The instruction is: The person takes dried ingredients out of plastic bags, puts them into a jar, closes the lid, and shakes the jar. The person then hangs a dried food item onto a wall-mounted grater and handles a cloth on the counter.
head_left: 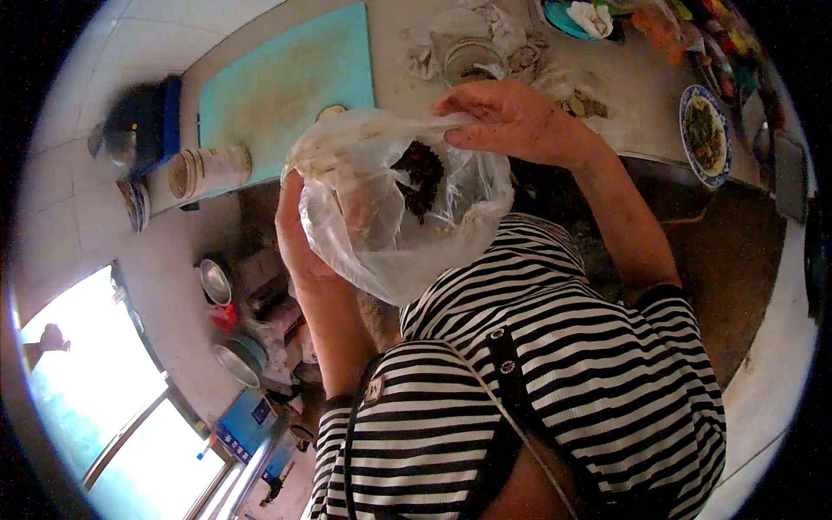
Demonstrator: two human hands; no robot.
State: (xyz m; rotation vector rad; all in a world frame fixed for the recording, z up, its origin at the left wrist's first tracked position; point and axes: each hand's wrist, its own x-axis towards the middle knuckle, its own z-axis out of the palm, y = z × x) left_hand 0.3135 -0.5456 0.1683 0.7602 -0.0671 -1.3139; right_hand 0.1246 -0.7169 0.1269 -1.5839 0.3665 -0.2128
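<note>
A clear plastic bag (381, 251) hangs open in front of my chest, its mouth facing up. Inside lies a dark, rough clump (422, 178) whose kind I cannot make out. My left hand (305, 238) is wrapped round the bag's left side, with part of the fingers behind the film. At the far right rim, my right hand (511, 121) pinches the plastic between thumb and fingers. Just beyond that hand stands a glass jar (474, 62) on the counter, with crumpled plastic around it.
A turquoise board (290, 78) lies on the counter (394, 82) at the back left. Beside it is a pale tub (212, 171) on its side. At right sits a blue-rimmed plate (704, 137) of greens. Metal bowls (215, 282) and a blue box (247, 425) are lower left.
</note>
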